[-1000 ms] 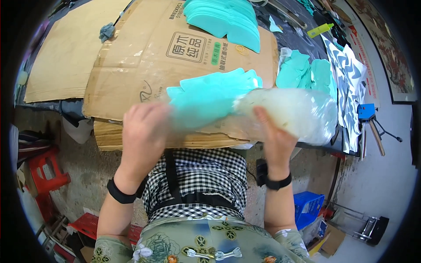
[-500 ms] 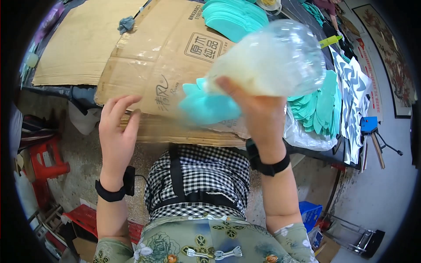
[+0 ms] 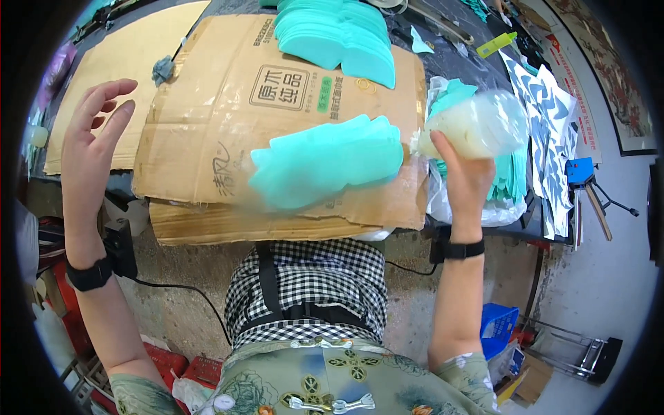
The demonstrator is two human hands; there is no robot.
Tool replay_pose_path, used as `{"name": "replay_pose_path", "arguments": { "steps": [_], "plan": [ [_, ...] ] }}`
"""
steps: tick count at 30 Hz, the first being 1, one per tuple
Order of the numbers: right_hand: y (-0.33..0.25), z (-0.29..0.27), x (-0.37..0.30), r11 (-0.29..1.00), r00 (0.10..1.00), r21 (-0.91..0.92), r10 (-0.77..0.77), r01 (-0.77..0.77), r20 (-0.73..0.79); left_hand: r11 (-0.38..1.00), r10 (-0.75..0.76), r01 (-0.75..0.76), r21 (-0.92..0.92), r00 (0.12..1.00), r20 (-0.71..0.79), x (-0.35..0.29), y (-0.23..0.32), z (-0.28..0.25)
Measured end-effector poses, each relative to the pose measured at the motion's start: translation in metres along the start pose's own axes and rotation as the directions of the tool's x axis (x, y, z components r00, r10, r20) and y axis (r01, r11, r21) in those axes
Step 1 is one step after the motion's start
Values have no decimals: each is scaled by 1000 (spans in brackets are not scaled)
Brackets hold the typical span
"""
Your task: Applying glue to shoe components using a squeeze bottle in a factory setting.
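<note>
In my right hand [image 3: 467,173] is a clear plastic bottle [image 3: 487,124] with cloudy whitish contents, tilted on its side with its mouth toward the left. Its mouth is just right of a fanned row of turquoise foam pieces [image 3: 332,162] lying on a flattened cardboard box [image 3: 187,166]. The left end of that row looks smeared. My left hand [image 3: 100,124] is raised at the far left above the cardboard, fingers curved and apart, holding nothing. A thick stack of turquoise pieces [image 3: 339,38] lies at the back of the cardboard.
More turquoise pieces [image 3: 508,173] lie in a clear bag at the right. Beyond are patterned white sheets [image 3: 546,131] and a yellow-green marker-like stick [image 3: 496,45]. A crumpled grey cloth [image 3: 162,70] sits at the back left. A blue clamp-like tool [image 3: 582,169] is at the table's right side.
My right hand has moved right with the bottle, away from the cardboard's middle. My left hand has moved left and farther back. The fanned row of turquoise pieces is now uncovered.
</note>
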State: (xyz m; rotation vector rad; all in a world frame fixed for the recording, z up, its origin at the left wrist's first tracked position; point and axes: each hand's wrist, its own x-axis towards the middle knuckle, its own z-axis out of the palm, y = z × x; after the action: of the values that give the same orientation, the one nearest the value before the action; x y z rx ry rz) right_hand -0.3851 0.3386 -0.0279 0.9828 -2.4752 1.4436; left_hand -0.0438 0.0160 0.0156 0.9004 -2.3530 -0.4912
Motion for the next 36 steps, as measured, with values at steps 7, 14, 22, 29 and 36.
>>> {"name": "replay_pose_path", "arguments": {
  "steps": [7,14,22,29,36],
  "plan": [
    [-72,52,-66,895,901,214,-419,391,109,992,-36,57,-110,981,188,57,9,30],
    [-31,34,-48,895,883,281,-411,345,225,993,-42,71,-98,962,269,108,21,119],
    [52,-49,-11,602,900,716,428,-353,83,997,17,-37,65,959,282,144,48,204],
    [60,-84,-35,82,858,937,434,-340,274,969,85,-136,206,967,242,158,66,247],
    [51,-86,-39,64,892,931,317,-360,323,969,119,-157,190,973,199,159,57,242]
  ]
}}
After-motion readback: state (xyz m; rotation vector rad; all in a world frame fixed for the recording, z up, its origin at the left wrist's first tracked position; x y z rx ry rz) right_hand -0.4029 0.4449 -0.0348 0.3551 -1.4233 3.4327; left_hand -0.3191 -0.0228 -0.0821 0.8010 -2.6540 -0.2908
